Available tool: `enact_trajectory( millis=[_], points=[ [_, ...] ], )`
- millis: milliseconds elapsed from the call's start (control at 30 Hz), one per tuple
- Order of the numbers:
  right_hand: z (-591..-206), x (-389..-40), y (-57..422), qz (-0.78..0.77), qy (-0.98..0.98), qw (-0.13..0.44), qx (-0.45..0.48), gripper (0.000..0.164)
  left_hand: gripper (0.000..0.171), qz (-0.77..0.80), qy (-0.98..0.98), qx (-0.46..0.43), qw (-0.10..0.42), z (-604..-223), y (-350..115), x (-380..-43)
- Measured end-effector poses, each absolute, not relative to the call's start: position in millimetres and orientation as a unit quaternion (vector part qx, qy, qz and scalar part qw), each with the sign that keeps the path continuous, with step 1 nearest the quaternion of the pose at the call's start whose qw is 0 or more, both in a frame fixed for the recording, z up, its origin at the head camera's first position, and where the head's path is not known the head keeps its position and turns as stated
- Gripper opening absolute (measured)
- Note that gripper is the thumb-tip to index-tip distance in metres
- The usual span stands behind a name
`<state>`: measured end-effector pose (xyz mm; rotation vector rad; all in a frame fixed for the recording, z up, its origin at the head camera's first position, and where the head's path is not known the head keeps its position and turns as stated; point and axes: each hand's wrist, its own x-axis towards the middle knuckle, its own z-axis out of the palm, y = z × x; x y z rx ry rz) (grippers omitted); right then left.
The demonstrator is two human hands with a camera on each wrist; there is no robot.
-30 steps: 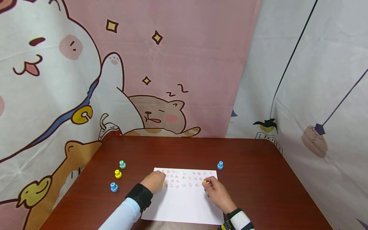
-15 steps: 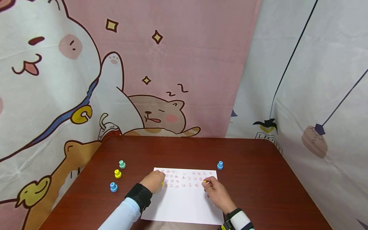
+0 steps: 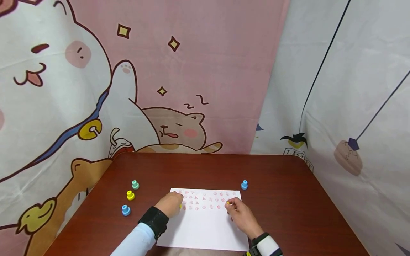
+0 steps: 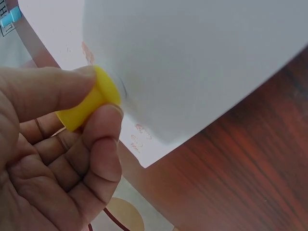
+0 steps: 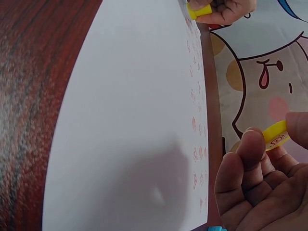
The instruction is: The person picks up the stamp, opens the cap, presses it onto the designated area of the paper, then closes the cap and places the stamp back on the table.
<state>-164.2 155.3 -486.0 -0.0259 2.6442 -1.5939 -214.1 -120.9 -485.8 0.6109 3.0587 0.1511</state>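
Observation:
My left hand (image 3: 169, 204) pinches a small yellow stamp (image 4: 107, 89) between thumb and index finger, at the left edge of a white sheet of paper (image 3: 201, 229). In the left wrist view the stamp is tilted, its far end at the paper; whether it touches cannot be told. Over the sheet's right edge, my right hand (image 3: 241, 215) pinches a round yellow cap (image 5: 274, 130) with a red design on its face. Rows of small red stamp prints (image 3: 205, 200) run across the upper part of the paper.
On the brown table (image 3: 288, 206), a green stamp (image 3: 135, 185), a yellow stamp (image 3: 130, 195) and a blue stamp (image 3: 126, 210) stand left of the paper. Another blue stamp (image 3: 244, 184) stands beyond its top right corner. A cartoon-printed cloth (image 3: 217, 71) hangs behind.
The head view has shifted very slightly. Both hands stay at the same places over the paper, holding the same things.

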Motion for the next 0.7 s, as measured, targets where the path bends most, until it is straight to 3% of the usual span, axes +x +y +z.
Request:
enact_trajectory(
  millis=[467, 700],
  points=[
    [-486.0, -161.3, 157.2, -0.517, 0.856, 0.018, -0.006, 0.02, 0.02, 0.031, 0.981, 0.19, 0.029, -482.1, -119.4, -214.1],
    [-484.6, -160.0, 157.2, -0.515, 0.857, 0.013, -0.005, 0.022, 0.017, 0.029, 0.977, 0.209, 0.008, -480.9, -120.8, -212.2]
  ],
)
